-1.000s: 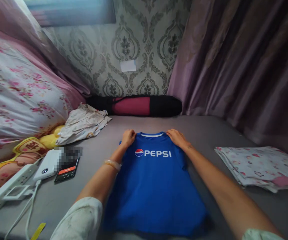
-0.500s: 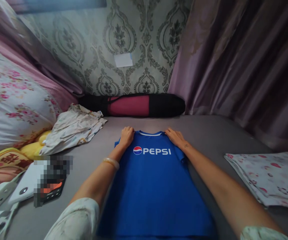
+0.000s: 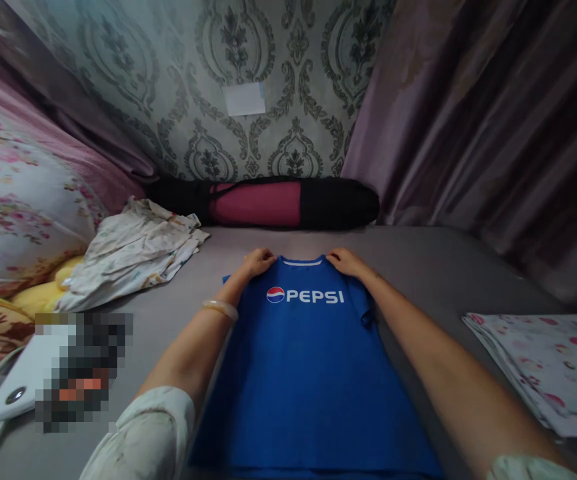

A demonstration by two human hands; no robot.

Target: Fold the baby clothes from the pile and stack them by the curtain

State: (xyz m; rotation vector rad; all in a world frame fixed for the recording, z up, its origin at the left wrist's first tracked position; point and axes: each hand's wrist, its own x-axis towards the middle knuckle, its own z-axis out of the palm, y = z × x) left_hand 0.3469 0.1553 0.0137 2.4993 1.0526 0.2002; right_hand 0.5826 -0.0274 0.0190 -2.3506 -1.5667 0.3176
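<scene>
A blue T-shirt [image 3: 308,380] with a white PEPSI print and a round logo lies spread flat, its collar pointing away from me. My left hand [image 3: 259,263] pinches the cloth at the shoulder just left of the collar. At the other side of the collar, my right hand [image 3: 344,261] has its fingers closed on the right shoulder. Both short sleeves hang partly under my wrists and forearms. The hem lies close to me at the bottom of the view.
A grey bed surface [image 3: 418,267] lies beneath. Folded patterned cloth [image 3: 543,367] sits at right, a crumpled cloth [image 3: 138,247] at left beside a floral pillow [image 3: 13,193]. A white device [image 3: 28,380] lies near left. A black and red rolled bag [image 3: 255,203] lines the wall.
My hands have shifted slightly inward toward the collar, still gripping the shoulders. The camera view has tilted down and moved a little closer; the T-shirt stays flat.
</scene>
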